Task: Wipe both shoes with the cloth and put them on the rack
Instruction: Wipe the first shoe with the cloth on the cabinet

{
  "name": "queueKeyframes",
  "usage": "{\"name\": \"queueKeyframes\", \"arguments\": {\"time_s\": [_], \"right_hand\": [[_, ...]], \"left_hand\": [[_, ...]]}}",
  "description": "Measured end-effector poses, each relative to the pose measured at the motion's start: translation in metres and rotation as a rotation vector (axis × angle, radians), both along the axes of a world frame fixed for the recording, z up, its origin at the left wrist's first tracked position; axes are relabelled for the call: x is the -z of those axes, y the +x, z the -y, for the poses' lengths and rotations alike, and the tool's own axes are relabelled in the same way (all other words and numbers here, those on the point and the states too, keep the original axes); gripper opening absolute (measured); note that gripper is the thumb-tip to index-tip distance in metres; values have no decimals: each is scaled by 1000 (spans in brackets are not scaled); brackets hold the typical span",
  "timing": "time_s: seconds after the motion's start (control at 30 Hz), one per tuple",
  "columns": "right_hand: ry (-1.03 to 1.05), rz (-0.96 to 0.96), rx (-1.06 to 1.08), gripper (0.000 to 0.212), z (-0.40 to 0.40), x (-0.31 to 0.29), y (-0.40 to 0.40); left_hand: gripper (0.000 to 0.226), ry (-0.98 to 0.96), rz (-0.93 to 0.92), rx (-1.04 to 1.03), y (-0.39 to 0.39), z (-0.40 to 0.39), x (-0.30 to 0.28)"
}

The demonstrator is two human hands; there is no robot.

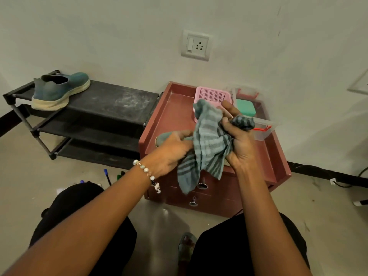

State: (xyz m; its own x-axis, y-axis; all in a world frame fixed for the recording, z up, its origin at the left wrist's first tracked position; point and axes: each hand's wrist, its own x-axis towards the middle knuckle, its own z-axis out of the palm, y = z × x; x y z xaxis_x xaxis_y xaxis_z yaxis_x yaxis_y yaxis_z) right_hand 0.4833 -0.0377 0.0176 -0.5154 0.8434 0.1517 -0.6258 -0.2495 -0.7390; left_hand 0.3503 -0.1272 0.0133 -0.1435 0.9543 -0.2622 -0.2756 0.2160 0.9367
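Second shoe (pixel 165 137) lay on the maroon counter (pixel 175 108), mostly hidden under the left hand (pixel 173 150) and the cloth (pixel 207 144); I could see only a grey-green rounded end poking out to the left, so its long axis seemed to run roughly left-right across the counter's front, though I couldn't confirm the rest. Left hand sat on top of it, fingers curled over the upper. Right hand (pixel 239 144) was just beside, clamped on the striped cloth, a bunched corner sticking out past the thumb. Hands close together, the cloth draped between them. First shoe (pixel 59 90) already stood on the top shelf of the black rack (pixel 111 102), toe toward the wall. Rack lay well left of the hands, so I judged the left hand nearer for the carry. Pink basket (pixel 211 95) and clear boxes (pixel 264 126) behind.
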Motion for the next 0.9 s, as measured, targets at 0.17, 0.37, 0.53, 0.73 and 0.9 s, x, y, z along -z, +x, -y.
{"name": "queueKeyframes", "arguments": {"time_s": [0.17,0.37,0.53,0.73,0.9], "right_hand": [[6,276,98,26,4,-1,0],[-282,253,302,31,1,-1,3],[-190,218,220,23,12,-9,-3],[208,335,77,25,17,-9,-3],[289,558,191,11,13,-3,4]], "left_hand": [[31,-15,19,-83,-12,-4,2],[19,-118,-190,-368,-20,-4,3],[34,56,-370,-283,-9,2,-3],[70,-95,175,-368,-12,-6,-1],[55,35,285,-432,-18,-7,-5]]}}
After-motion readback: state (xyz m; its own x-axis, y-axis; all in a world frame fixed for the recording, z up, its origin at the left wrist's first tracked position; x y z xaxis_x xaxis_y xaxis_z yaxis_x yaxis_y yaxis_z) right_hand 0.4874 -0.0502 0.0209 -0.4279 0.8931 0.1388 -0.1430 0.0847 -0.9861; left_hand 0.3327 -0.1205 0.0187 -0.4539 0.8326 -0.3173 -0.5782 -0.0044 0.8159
